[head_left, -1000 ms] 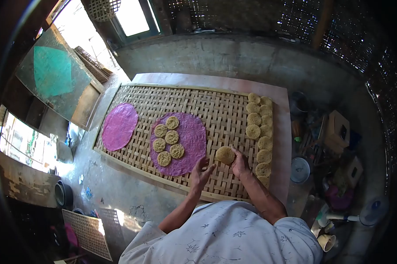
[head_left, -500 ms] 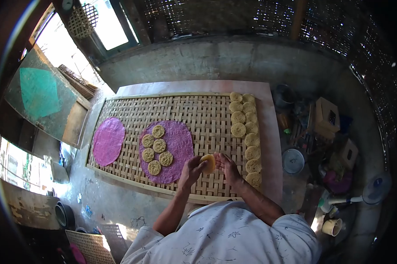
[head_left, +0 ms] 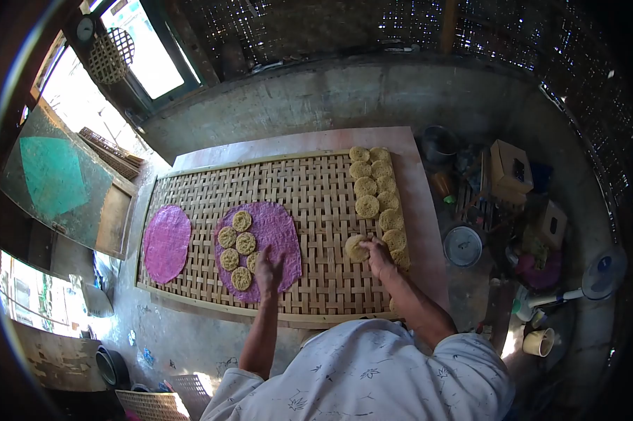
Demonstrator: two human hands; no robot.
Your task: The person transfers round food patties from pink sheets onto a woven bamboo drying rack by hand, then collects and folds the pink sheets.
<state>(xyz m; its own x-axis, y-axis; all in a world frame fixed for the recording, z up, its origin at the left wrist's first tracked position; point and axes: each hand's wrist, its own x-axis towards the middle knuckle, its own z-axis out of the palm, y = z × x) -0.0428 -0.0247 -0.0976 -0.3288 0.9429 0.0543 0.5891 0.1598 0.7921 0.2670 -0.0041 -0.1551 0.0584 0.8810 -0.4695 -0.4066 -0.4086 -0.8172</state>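
One flat, round, yellow-brown cake [head_left: 355, 248] is in the fingers of the right hand [head_left: 376, 256], its broad face turned up, below the inner row and apart from it; whether it touches the woven bamboo tray [head_left: 320, 210] cannot be told. That inner row [head_left: 365, 187] has four such cakes, lying flat along a longer outer row [head_left: 386, 184], partly hidden by the right arm. Six knobbly-topped cakes [head_left: 245, 243] lie close together on a purple sheet [head_left: 278, 223], one partly covered by the left hand [head_left: 268, 274].
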